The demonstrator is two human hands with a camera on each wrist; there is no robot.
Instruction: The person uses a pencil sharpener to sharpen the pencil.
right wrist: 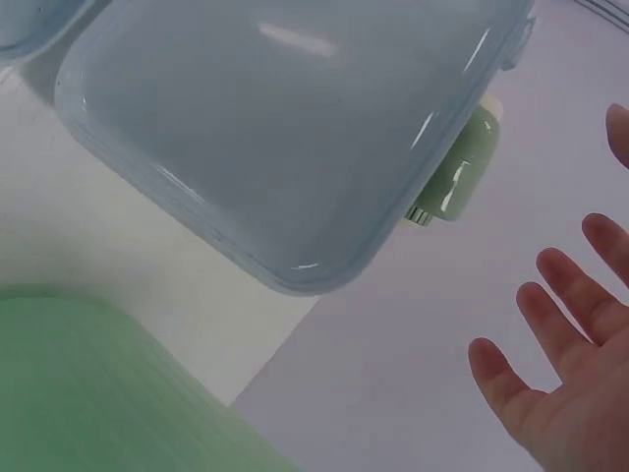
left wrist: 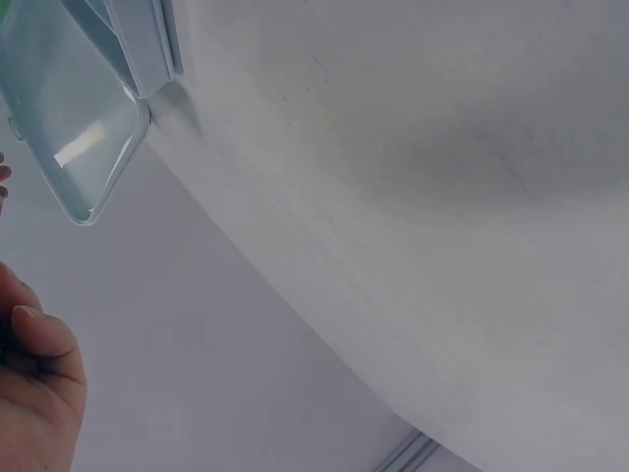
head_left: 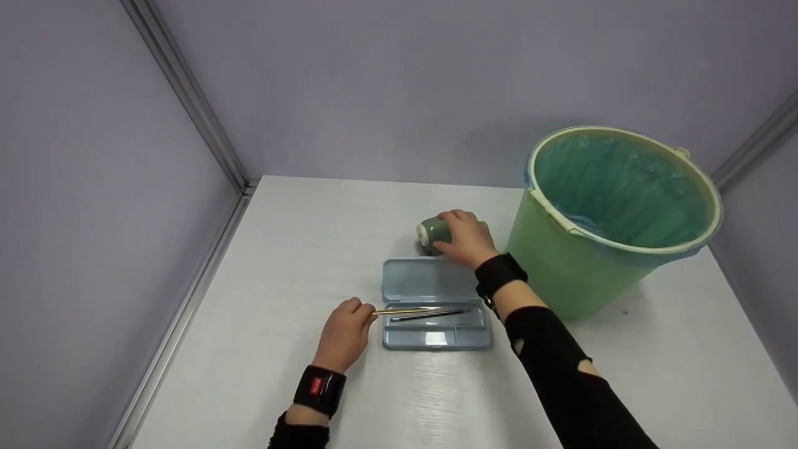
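In the head view my left hand [head_left: 344, 335] pinches one end of a thin gold-coloured stick [head_left: 399, 311], held over an open pale-blue pencil case [head_left: 411, 338]. A slim black stick [head_left: 424, 317] lies beside it at the case's long compartment. The left wrist view catches only part of my left hand [left wrist: 39, 383], fingers curled. My right hand [head_left: 469, 240] is spread over a glossy green rounded vessel [head_left: 434, 232] with a pale end, lying on its side behind the case lid [head_left: 408, 279]. The right wrist view shows that hand's fingers [right wrist: 555, 324] apart, away from the vessel [right wrist: 462, 162].
A large green bin [head_left: 555, 274] lined with a bluish bag stands right of my right hand, close to the forearm. Pale panels [head_left: 399, 93] enclose the white table [head_left: 299, 231] at the back and sides.
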